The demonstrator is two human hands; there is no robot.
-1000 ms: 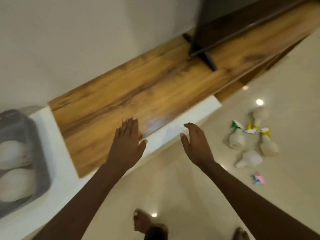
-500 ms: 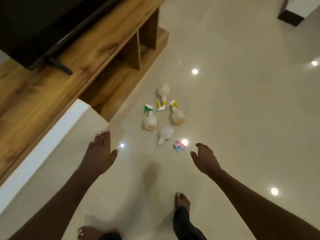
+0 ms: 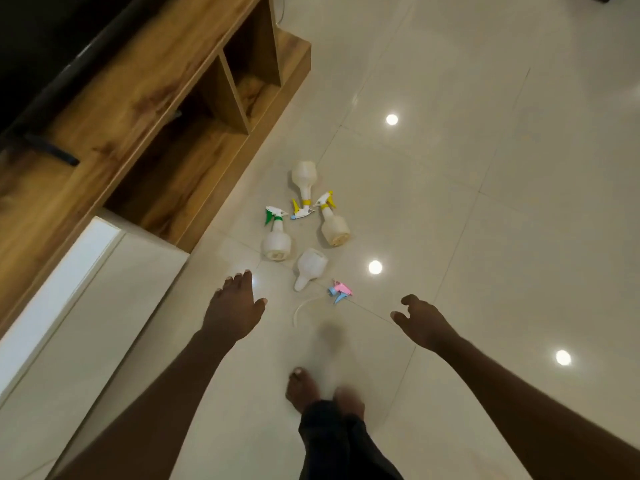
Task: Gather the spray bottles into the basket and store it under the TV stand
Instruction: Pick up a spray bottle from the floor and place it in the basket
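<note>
Several white spray bottles lie on the tiled floor ahead of me. One has a green trigger [image 3: 276, 237], two have yellow triggers [image 3: 333, 223] [image 3: 304, 181], and one headless bottle [image 3: 309, 266] lies beside its loose pink and blue trigger head [image 3: 340, 291] with a tube. My left hand [image 3: 232, 308] hovers open, fingers spread, just short of the green-trigger bottle. My right hand [image 3: 420, 318] is out to the right of the pink trigger head, fingers loosely curled and empty. The wooden TV stand [image 3: 166, 109] with open lower compartments runs along the left. No basket is in view.
A black TV [image 3: 52, 53] stands on the stand's top. A white cabinet [image 3: 65, 299] adjoins the stand at lower left. My bare feet [image 3: 304, 389] stand on the glossy floor, which shows several ceiling light reflections [image 3: 375, 267].
The view has swung from the stand's top and grey basket down to the floor. I have stepped closer to the bottles, and both hands now reach toward them.
</note>
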